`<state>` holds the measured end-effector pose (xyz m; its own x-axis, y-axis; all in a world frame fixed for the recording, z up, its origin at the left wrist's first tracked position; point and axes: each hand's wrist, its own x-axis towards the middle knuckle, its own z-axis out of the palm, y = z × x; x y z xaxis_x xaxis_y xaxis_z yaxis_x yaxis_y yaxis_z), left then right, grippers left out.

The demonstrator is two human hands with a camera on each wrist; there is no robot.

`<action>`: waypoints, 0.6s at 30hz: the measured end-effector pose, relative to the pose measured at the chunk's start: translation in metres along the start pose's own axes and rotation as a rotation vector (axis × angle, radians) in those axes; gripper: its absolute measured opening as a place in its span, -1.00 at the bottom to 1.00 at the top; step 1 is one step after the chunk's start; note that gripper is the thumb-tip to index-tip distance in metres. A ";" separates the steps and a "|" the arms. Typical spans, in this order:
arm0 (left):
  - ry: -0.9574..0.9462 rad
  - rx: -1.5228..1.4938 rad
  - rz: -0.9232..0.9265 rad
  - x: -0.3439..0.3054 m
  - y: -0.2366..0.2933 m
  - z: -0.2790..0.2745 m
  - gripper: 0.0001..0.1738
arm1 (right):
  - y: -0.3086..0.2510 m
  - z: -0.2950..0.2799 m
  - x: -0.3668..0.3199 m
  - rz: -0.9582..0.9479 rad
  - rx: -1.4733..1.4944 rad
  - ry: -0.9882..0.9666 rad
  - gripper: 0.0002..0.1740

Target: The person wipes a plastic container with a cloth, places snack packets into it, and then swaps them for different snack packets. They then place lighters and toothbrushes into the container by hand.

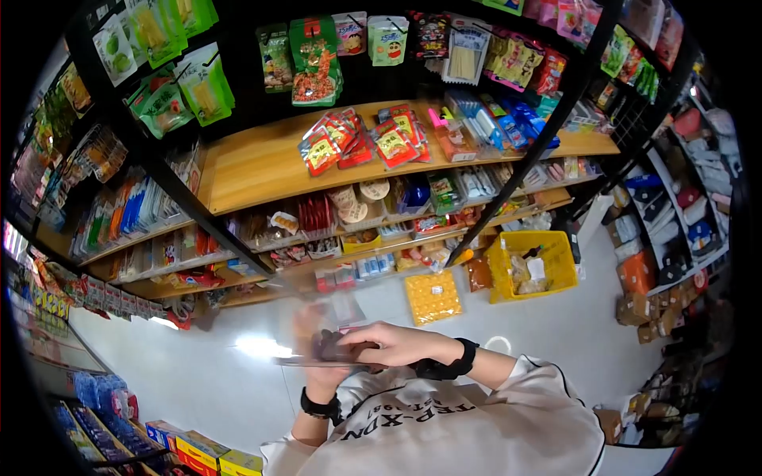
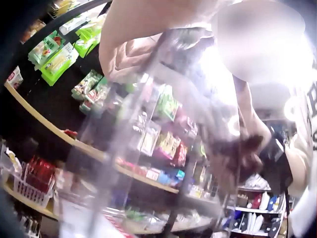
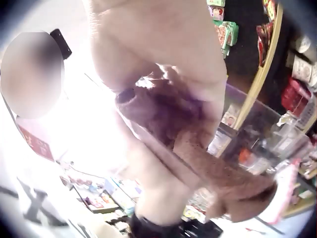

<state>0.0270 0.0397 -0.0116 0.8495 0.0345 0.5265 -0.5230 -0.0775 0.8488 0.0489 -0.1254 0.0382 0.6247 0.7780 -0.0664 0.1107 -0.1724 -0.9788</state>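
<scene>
In front of the person's chest, the left hand (image 1: 327, 374) grips a clear plastic container; its see-through wall (image 2: 106, 163) crosses the left wrist view. The left fingers (image 2: 131, 57) curl at the top of that view. Over the container, the right hand (image 1: 389, 343) bends its fingers round a dark brown item (image 1: 327, 344). From the right wrist, that hand (image 3: 158, 44) covers part of the dark item (image 3: 168, 111), and a textured brown shape (image 3: 223, 183) shows beneath. Blur and glare hide what the dark item is and where the fingertips end.
A wooden shelf (image 1: 254, 170) with red snack packets (image 1: 324, 151) runs ahead, hanging bags above it. On the floor stand a yellow crate (image 1: 508, 285) and a yellow padded square (image 1: 433, 298). More stocked shelves (image 1: 683, 198) are at the right, with boxes (image 1: 198, 451) at lower left.
</scene>
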 end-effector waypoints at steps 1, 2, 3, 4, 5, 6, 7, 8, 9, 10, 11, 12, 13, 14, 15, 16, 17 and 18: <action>-0.103 -0.190 -0.028 -0.006 0.012 0.010 0.04 | -0.001 0.001 -0.003 -0.004 0.095 -0.013 -0.62; -0.096 -0.180 -0.019 -0.021 -0.004 0.009 0.04 | -0.001 0.000 -0.009 -0.015 0.091 -0.022 -0.62; -0.078 -0.267 -0.210 -0.045 -0.035 0.004 -0.02 | -0.003 0.000 -0.015 -0.044 0.247 0.019 -0.60; -0.056 -0.355 -0.405 -0.049 -0.034 0.006 -0.08 | -0.010 0.002 -0.022 -0.067 0.407 0.058 -0.58; -0.158 0.341 0.016 -0.054 -0.032 0.010 -0.20 | -0.024 0.005 -0.031 -0.066 0.627 0.128 -0.57; -0.149 0.347 0.008 -0.062 -0.032 0.013 -0.20 | -0.023 0.009 -0.035 -0.061 0.631 0.116 -0.57; -0.088 0.219 -0.003 -0.070 -0.038 0.015 -0.09 | -0.020 0.013 -0.037 -0.030 0.776 0.178 -0.56; -0.027 0.090 -0.008 -0.076 -0.046 0.017 0.07 | -0.018 0.015 -0.038 0.000 0.918 0.241 -0.54; -0.035 0.255 -0.046 -0.087 -0.056 0.014 0.04 | -0.017 0.012 -0.043 0.077 1.066 0.288 -0.53; -0.026 0.261 -0.043 -0.078 -0.034 0.023 0.04 | -0.022 0.015 -0.046 0.076 1.063 0.276 -0.53; 0.052 -0.102 -0.179 -0.068 -0.011 0.037 0.04 | -0.032 0.019 -0.049 0.009 1.060 0.332 -0.53; 0.128 -0.469 -0.310 -0.061 0.005 0.046 0.04 | -0.038 0.021 -0.053 -0.058 1.056 0.387 -0.54; 0.086 -0.256 -0.238 -0.072 -0.015 0.040 0.11 | -0.030 0.023 -0.059 -0.041 0.863 0.340 -0.57; 0.092 -0.251 -0.233 -0.071 -0.016 0.041 0.11 | -0.027 0.020 -0.065 -0.044 0.861 0.332 -0.57; 0.018 -0.343 -0.110 -0.060 -0.015 0.044 0.16 | -0.024 0.017 -0.071 -0.044 0.755 0.211 -0.59; -0.059 -0.431 0.012 -0.052 -0.013 0.046 0.21 | -0.022 0.017 -0.072 -0.045 0.649 0.092 -0.61; -0.060 -0.423 0.014 -0.049 -0.010 0.046 0.21 | -0.018 0.020 -0.069 -0.054 0.629 0.168 -0.64; 0.000 -0.418 -0.012 -0.049 -0.005 0.047 0.15 | -0.013 0.022 -0.068 -0.057 0.634 0.166 -0.64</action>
<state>-0.0087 -0.0083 -0.0438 0.8557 0.0327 0.5165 -0.4965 0.3339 0.8013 -0.0118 -0.1626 0.0516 0.7478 0.6633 -0.0303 -0.2982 0.2948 -0.9078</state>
